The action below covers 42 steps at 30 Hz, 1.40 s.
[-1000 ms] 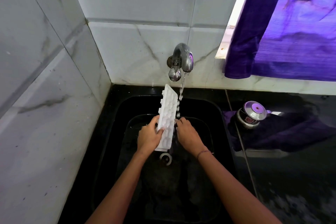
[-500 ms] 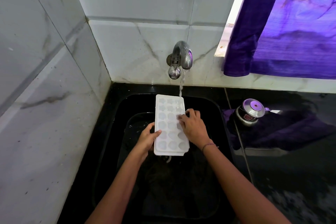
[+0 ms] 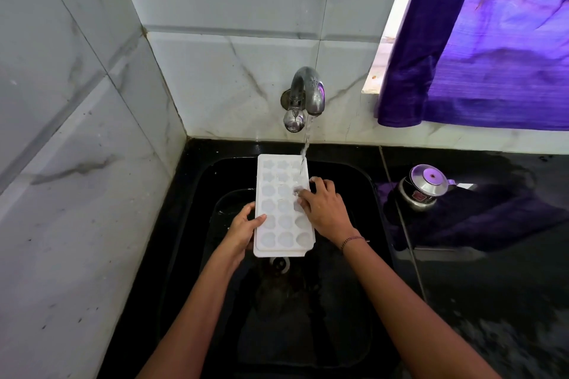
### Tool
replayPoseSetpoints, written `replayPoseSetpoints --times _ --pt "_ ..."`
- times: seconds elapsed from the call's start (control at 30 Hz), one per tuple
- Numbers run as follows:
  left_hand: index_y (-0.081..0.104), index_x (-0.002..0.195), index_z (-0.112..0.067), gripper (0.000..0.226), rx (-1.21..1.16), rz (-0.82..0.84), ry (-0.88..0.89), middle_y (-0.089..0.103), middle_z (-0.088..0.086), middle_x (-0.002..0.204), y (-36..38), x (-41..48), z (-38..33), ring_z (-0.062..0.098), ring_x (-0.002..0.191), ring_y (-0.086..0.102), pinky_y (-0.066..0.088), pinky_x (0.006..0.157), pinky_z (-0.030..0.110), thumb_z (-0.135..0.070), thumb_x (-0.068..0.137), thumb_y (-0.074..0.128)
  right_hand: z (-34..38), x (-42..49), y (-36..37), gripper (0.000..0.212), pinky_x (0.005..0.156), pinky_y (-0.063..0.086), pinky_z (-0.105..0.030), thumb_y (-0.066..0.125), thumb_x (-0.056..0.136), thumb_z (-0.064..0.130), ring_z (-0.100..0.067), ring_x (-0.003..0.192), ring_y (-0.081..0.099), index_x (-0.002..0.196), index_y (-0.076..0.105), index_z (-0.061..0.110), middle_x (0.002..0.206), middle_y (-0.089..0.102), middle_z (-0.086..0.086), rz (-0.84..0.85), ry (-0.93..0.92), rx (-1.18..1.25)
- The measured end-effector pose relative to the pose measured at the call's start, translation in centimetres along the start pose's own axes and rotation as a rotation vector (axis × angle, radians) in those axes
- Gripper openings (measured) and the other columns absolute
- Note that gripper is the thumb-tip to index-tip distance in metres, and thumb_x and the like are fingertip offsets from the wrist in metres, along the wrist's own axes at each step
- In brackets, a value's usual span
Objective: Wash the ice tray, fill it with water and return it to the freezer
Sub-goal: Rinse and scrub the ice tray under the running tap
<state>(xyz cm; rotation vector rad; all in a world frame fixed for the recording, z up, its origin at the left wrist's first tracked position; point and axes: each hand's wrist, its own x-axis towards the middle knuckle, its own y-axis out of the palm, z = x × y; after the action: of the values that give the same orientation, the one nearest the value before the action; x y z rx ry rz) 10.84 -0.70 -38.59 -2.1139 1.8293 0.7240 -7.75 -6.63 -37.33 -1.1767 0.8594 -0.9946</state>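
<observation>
white matt plastic ice tray [image 3: 281, 206], wet | curved polished metal tap [image 3: 308, 95] at 12 o'clock | glossy black sink [image 3: 191, 240] | smooth veined marble-look wall tiles [image 3: 234, 77] | purple woven cloth curtain [image 3: 492, 49] at 2 o'clock

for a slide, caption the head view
Left hand and right hand hold a white ice tray face up under the running tap.

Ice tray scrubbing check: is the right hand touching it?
Touching: head view shows the right hand with curled fingers on the ice tray cells.
</observation>
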Motion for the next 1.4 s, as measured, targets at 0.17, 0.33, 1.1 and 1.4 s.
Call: replayPoseSetpoints --times 0.17,0.33,1.1,1.4 --pt "0.050 0.122 -0.025 0.031 -0.019 0.033 -0.004 0.066 0.000 0.102 0.5 0.2 -0.1 0.017 0.089 0.065 0.051 0.061 0.031 -0.011 0.094 0.053 -0.4 -0.2 -0.4 0.037 0.097 0.041 -0.038 0.043 0.097 0.039 -0.027 0.130 0.031 0.130 0.045 0.021 0.140 0.034 -0.007 -0.047 0.017 0.016" --pt "0.052 0.119 -0.023 0.029 -0.040 0.080 -0.001 0.067 0.002 0.102 1.5 0.4 -0.4 0.018 0.088 0.066 0.054 0.066 0.032 -0.008 0.094 0.052 -0.2 -0.3 -0.7 0.033 0.103 0.035 -0.040 0.044 0.097 0.037 -0.028 0.137 0.022 0.129 0.049 0.028 0.148 0.028 -0.006 -0.104 -0.052 0.004" --pt "0.051 0.123 -0.023 0.035 -0.049 0.132 0.039 0.068 0.002 0.102 2.4 1.1 -0.8 0.016 0.086 0.068 0.056 0.064 0.025 -0.007 0.093 0.053 -1.0 0.4 -1.2 0.045 0.112 0.021 -0.042 0.036 0.095 0.054 -0.027 0.141 0.018 0.128 0.054 0.029 0.151 0.028 -0.004 -0.049 -0.038 -0.059" --pt "0.051 0.124 -0.027 0.035 -0.030 0.116 0.032 0.070 -0.002 0.097 1.6 1.1 -0.8 0.011 0.080 0.069 0.055 0.060 0.025 -0.011 0.093 0.054 0.0 0.9 -1.1 0.052 0.113 0.021 -0.043 0.032 0.095 0.058 -0.028 0.142 0.017 0.128 0.052 0.024 0.151 0.026 -0.005 -0.032 -0.046 -0.078"
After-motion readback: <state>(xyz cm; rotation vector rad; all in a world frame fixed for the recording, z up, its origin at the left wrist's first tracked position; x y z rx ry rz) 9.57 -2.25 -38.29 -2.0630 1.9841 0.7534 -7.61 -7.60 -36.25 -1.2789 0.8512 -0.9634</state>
